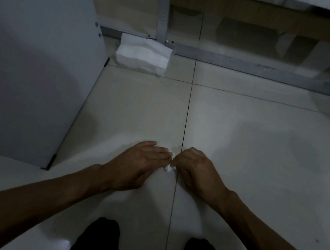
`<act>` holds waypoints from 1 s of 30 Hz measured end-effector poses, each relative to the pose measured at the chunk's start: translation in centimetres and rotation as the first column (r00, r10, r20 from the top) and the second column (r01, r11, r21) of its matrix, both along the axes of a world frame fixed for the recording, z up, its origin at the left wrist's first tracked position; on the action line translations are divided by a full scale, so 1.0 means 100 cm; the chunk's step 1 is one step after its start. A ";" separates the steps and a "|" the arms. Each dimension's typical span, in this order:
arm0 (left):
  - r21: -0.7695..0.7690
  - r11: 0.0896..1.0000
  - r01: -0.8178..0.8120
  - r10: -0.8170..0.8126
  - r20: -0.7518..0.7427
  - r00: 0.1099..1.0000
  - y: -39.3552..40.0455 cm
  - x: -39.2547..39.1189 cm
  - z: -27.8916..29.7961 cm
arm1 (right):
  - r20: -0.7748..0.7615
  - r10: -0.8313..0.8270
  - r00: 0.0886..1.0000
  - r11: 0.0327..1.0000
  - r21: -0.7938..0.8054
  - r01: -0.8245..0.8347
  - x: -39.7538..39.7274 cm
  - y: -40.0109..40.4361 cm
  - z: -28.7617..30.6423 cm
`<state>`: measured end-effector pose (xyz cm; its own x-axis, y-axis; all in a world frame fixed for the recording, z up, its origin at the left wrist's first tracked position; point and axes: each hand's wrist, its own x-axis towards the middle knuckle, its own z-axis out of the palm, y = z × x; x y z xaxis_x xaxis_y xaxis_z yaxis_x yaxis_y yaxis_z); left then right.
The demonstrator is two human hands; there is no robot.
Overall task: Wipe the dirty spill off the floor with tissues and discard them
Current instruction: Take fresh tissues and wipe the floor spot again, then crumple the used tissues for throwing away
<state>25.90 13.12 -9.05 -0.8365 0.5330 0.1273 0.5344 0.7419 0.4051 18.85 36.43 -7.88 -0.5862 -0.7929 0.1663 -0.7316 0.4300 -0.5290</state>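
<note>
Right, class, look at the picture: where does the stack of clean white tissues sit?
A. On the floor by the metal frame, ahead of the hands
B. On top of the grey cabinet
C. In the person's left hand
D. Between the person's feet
A: the stack of tissues lies on the floor against the metal frame, well beyond both hands, which meet over a small crumpled tissue.

open tiles (pixel 245 119) ahead, cabinet (pixel 30 63) blocking left
</note>
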 end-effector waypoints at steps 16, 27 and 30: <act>0.116 0.875 -0.470 0.394 0.394 0.831 0.059 0.036 0.016 | 0.057 -0.201 0.978 0.979 0.030 0.200 0.020 0.000 -0.003; 0.149 0.787 -0.599 0.375 0.655 0.656 0.068 0.031 0.021 | 0.135 -0.221 0.966 0.975 0.014 0.221 0.012 -0.004 -0.006; 0.167 0.755 -0.634 0.339 0.728 0.596 0.073 0.030 0.024 | 0.130 -0.202 0.971 0.979 0.022 0.201 0.011 0.000 -0.003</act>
